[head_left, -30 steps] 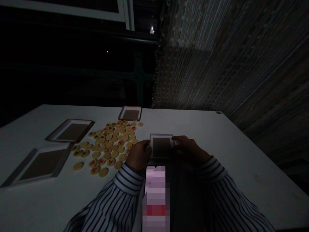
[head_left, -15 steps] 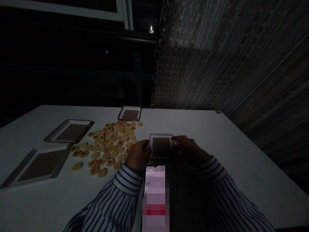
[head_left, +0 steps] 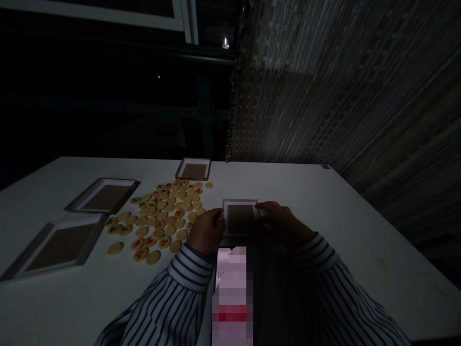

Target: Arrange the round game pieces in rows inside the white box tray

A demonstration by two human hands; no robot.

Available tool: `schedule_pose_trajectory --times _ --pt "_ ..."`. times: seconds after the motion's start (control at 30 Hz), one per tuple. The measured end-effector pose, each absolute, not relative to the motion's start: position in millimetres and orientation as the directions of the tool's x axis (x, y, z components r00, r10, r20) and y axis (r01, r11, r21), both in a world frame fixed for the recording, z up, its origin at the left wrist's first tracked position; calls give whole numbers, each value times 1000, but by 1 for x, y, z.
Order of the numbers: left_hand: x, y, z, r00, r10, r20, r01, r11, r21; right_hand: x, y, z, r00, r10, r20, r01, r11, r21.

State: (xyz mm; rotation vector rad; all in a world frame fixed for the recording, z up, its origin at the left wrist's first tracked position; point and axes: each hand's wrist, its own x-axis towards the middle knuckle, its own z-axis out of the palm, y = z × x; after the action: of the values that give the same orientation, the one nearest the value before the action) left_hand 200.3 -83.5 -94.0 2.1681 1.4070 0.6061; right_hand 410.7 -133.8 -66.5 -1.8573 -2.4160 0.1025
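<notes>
A small open box (head_left: 240,218) with a white rim and brown inside lies on the white table (head_left: 306,192) in front of me. My left hand (head_left: 206,231) grips its left edge with curled fingers. My right hand (head_left: 283,223) grips its right edge the same way. Left of my left hand lie several round wooden game discs (head_left: 163,216) with red or black marks, spread flat on the table.
Three more shallow box halves lie on the table: one at the near left (head_left: 57,245), one behind it (head_left: 103,194), and a small one (head_left: 193,169) beyond the discs. A lit phone screen (head_left: 232,293) shows between my striped sleeves. A woven curtain (head_left: 342,96) hangs behind the table.
</notes>
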Motion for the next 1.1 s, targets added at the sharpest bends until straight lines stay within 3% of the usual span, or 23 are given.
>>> schedule_pose_trajectory --times 0.77,1.1 --pt "200 -84 -93 394 911 121 695 -382 609 409 -137 -63 -256 966 34 962 258 -94" --pt "200 -85 -93 395 911 120 686 -379 621 419 -143 -57 -266 960 92 940 279 -195"
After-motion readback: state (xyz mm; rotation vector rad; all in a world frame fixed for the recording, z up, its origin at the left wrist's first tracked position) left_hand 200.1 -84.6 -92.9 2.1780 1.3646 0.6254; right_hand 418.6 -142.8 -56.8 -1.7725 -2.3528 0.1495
